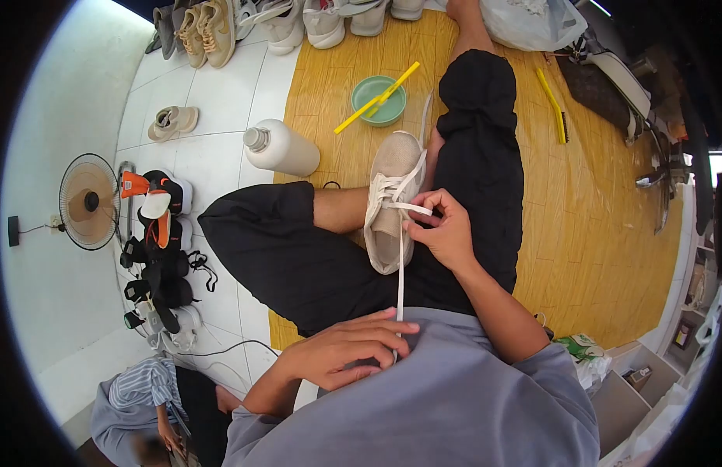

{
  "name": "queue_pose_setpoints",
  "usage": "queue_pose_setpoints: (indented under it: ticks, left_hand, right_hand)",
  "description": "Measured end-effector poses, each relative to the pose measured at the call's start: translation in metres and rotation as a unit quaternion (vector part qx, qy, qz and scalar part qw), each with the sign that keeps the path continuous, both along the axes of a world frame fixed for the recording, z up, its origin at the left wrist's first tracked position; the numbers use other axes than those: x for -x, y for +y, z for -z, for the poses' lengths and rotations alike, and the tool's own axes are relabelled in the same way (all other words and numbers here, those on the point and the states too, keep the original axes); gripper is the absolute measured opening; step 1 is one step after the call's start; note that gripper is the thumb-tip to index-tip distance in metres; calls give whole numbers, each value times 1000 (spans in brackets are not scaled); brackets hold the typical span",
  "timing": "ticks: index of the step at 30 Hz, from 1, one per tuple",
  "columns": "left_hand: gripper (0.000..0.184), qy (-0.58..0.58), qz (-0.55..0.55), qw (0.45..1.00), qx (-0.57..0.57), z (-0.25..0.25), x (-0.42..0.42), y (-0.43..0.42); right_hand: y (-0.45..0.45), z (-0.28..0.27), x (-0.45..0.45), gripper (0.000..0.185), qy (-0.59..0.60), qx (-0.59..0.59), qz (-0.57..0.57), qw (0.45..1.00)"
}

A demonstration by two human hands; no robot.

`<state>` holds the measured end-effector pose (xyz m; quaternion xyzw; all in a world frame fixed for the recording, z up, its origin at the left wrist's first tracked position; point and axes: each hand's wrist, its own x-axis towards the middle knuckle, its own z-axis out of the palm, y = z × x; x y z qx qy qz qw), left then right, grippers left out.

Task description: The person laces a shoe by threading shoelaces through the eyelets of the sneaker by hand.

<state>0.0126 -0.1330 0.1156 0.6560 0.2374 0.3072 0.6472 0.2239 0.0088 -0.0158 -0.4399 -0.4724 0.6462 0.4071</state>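
A beige canvas sneaker (pixel 397 148) rests on my lap between my bent legs, its toe pointing away from me. A white shoelace (pixel 401 288) is partly threaded through its eyelets. My right hand (pixel 446 231) is beside the shoe's opening, thumb and fingers closed on a stretch of lace near the upper eyelets. Close to my belly, my left hand (pixel 349 349) has the other length of lace between its fingers, drawn taut from the shoe. Another lace end extends past the toe.
Ahead, a yellow brush (pixel 407 75) lies across a green bowl (pixel 391 118), near a white bottle (pixel 292 149). A second yellow brush (pixel 553 101) lies right. Several shoes (pixel 326 27) line the far edge and left side. A fan (pixel 88 201) and another person (pixel 147 393) are left.
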Motion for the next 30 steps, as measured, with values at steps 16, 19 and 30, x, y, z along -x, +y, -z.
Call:
queue_pose_setpoints:
  ticks: [16,19,30]
  left_hand:
    - [4,-320,195,884,280,6,42,-33]
    - [6,-273,219,876,332,11,56,-38]
    - [17,-113,27,896,428,22,96,-63]
  right_hand:
    - [-1,-3,2,29,-65,-22,1,998]
    - [-1,-7,3,31,-90,-85,-11,992]
    - [-3,-20,2,39,-248,-252,-37,934]
